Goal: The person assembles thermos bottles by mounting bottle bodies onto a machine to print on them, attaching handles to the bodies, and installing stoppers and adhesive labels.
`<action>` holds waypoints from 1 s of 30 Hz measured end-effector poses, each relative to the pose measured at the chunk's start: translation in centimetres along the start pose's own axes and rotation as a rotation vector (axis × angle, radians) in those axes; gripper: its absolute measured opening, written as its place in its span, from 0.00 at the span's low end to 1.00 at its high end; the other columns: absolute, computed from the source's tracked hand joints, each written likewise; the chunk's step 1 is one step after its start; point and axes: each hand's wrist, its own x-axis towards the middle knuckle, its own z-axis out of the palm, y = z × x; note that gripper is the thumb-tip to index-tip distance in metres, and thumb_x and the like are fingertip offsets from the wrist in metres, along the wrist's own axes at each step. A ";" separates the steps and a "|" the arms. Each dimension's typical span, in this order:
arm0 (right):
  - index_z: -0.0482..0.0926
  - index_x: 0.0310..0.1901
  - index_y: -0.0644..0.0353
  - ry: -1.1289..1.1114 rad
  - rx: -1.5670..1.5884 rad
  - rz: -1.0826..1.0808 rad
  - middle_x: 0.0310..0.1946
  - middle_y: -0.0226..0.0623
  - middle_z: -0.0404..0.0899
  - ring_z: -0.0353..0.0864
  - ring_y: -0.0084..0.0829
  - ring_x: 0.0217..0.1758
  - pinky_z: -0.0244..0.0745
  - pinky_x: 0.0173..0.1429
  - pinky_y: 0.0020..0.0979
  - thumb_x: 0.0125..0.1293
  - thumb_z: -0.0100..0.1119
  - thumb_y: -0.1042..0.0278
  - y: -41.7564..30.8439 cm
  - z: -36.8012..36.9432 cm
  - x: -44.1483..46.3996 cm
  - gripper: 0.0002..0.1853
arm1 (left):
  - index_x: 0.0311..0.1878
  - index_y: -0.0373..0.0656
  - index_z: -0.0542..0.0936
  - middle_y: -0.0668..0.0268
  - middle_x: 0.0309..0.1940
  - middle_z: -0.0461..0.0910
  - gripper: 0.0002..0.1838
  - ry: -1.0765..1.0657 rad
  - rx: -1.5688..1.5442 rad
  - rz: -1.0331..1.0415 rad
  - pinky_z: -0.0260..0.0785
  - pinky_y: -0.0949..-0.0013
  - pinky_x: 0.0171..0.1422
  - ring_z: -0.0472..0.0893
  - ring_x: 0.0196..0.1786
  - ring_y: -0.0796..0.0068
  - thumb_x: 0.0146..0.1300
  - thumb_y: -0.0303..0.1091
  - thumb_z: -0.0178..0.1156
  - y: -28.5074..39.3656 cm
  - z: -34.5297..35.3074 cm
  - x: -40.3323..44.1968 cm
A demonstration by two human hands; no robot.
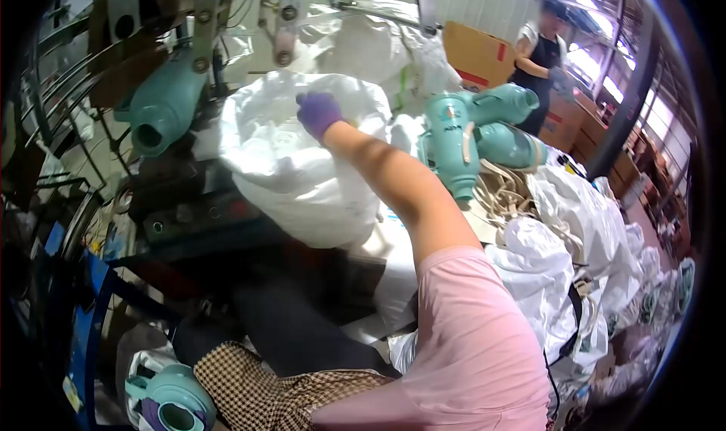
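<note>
My right hand [319, 115], in a purple glove, is over the mouth of a white sack [318, 212], its fingers curled in. Whether anything is in them is hidden. Inside the sack lie pale, translucent pieces [283, 140] I cannot make out clearly. At the lower left, my left hand [151, 414] shows only as bits of purple glove wrapped round a teal jug-shaped housing [178, 389] with a handle. Its open end faces me, beside my checked sleeve.
Several teal flask housings [452, 140] lie stacked right of the sack, near pale straps [503, 193]. Another teal housing [166, 106] sits under a metal machine frame [283, 23] at left. White bags [529, 257] fill the right. A person [541, 60] stands behind, near cardboard boxes [476, 53].
</note>
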 end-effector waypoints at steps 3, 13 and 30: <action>0.85 0.37 0.55 0.186 0.009 -0.142 0.44 0.46 0.81 0.81 0.50 0.50 0.78 0.55 0.47 0.63 0.63 0.64 -0.2 -6.0 -0.1 0.06 | 0.67 0.36 0.72 0.48 0.60 0.77 0.43 0.022 -0.024 0.036 0.69 0.51 0.68 0.77 0.60 0.51 0.52 0.47 0.79 1.8 0.4 1.9; 0.81 0.36 0.63 -0.176 1.793 -0.704 0.32 0.44 0.80 0.83 0.42 0.34 0.76 0.36 0.39 0.65 0.69 0.64 -31.8 -19.6 -25.7 0.11 | 0.56 0.37 0.79 0.54 0.46 0.82 0.28 0.004 -0.010 0.187 0.73 0.58 0.55 0.82 0.49 0.56 0.57 0.41 0.76 6.4 -0.1 4.6; 0.82 0.43 0.61 -0.495 1.185 -0.668 0.37 0.39 0.83 0.87 0.40 0.39 0.81 0.39 0.38 0.57 0.66 0.68 -38.9 -17.7 -32.5 0.13 | 0.59 0.39 0.82 0.58 0.52 0.84 0.24 -0.149 0.139 0.316 0.69 0.67 0.67 0.79 0.59 0.66 0.63 0.41 0.67 5.9 1.0 3.2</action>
